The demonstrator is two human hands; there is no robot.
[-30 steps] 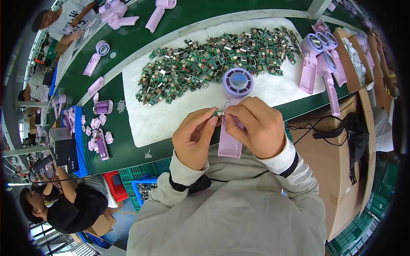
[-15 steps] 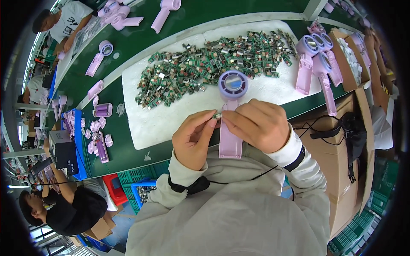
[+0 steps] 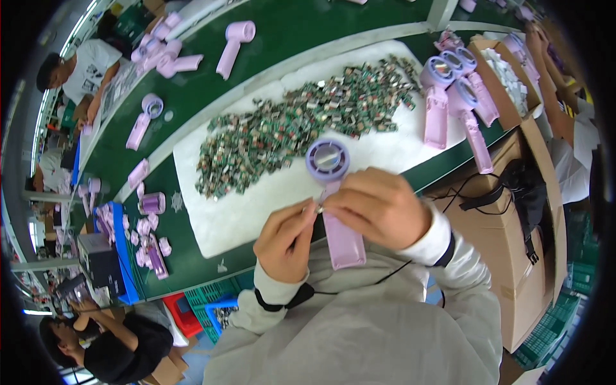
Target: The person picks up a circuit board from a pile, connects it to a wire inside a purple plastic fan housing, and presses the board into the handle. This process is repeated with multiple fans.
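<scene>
In front of my chest, my left hand [image 3: 287, 240] is closed in a pinch, its thumb and index finger on a tiny circuit board [image 3: 319, 208]. My right hand [image 3: 384, 208] is closed too, its fingertips meeting the same small piece; what lies between its fingers is hidden. Under my hands is a pink handheld fan shell [image 3: 345, 244], its hollow handle toward me. The round lavender head [image 3: 327, 160] of that fan rests on a white foam board [image 3: 212, 224]. A heap of green circuit boards [image 3: 289, 122] spreads over the foam.
Several open fan shells [image 3: 436, 115] lie at the right, beside a carton of white parts [image 3: 507, 80]. Purple and pink pieces [image 3: 151, 247] sit at the left near a blue bin [image 3: 122, 250]. A large cardboard box [image 3: 507, 256] stands at my right. Other people work at the left and far right.
The view has shifted and tilted a little, so the bench and foam appear turned. My hands stay together at the small board, now more blurred over the fan shell.
</scene>
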